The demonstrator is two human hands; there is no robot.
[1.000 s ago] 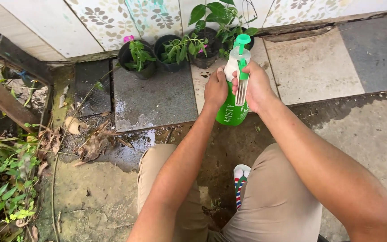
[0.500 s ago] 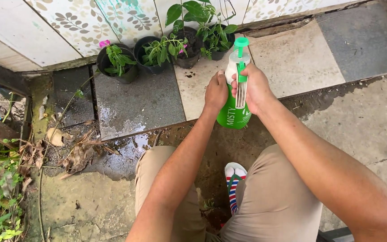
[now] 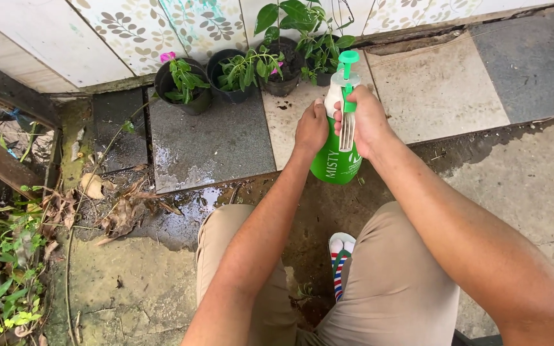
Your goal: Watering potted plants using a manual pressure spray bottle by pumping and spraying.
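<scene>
We see a green spray bottle (image 3: 336,163) with a white upper part and a green pump knob (image 3: 347,57) on top. It stands upright at the front edge of the tiled step (image 3: 444,90), where the light tile meets the wet ground. We take this bottle as our landmark.

The left hand (image 3: 311,128) is closed around the left side of the bottle, at the white upper part, with the thumb pointing up. The right hand (image 3: 368,123) grasps the bottle from the right side, and its fingers also press a metal fork (image 3: 347,130) against the front of the bottle, with the prongs pointing down.

Behind the bottle, against the wall with the leaf pattern (image 3: 149,29), stand several black pots with green plants. The pot with a pink flower (image 3: 183,86) is the farthest to the left of the bottle, the next black pot (image 3: 233,75) is between, and the pot with big leaves (image 3: 286,64) is just behind the bottle.

Left of the bottle, the grey tile (image 3: 213,141) is wet and dry leaves (image 3: 120,214) lie lower on the ground. Below the bottle we see beige trousers (image 3: 386,288) and a striped sandal (image 3: 340,263).
</scene>
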